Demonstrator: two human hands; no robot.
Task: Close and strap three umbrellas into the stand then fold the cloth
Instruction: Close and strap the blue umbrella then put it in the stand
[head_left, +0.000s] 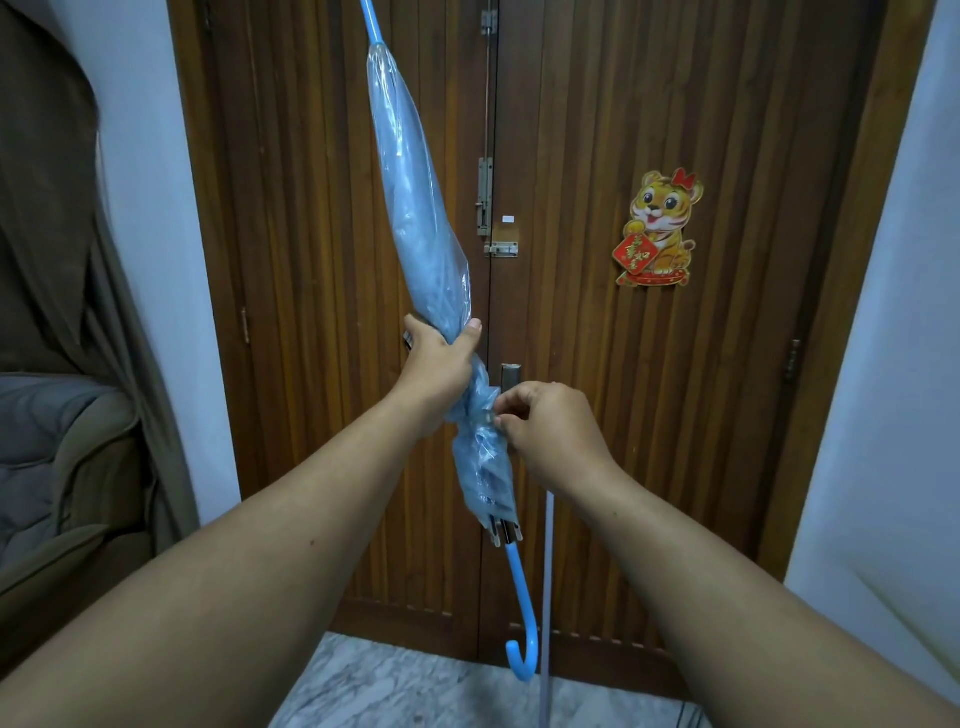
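A closed light-blue umbrella (421, 208) with a see-through canopy is held up in front of me, tip at the top, blue hooked handle (524, 629) hanging low. My left hand (441, 369) grips the gathered canopy around its lower part. Just below it, my right hand (545, 426) pinches the strap at its snap against the bunched canopy. No stand or cloth is in view.
A dark wooden double door (597, 338) with latches and a tiger sticker (660, 228) stands straight ahead. A thin pale rod (545, 597) stands upright by the door. A cushioned chair (57, 467) sits at the left, white walls on both sides, marble floor (415, 691) below.
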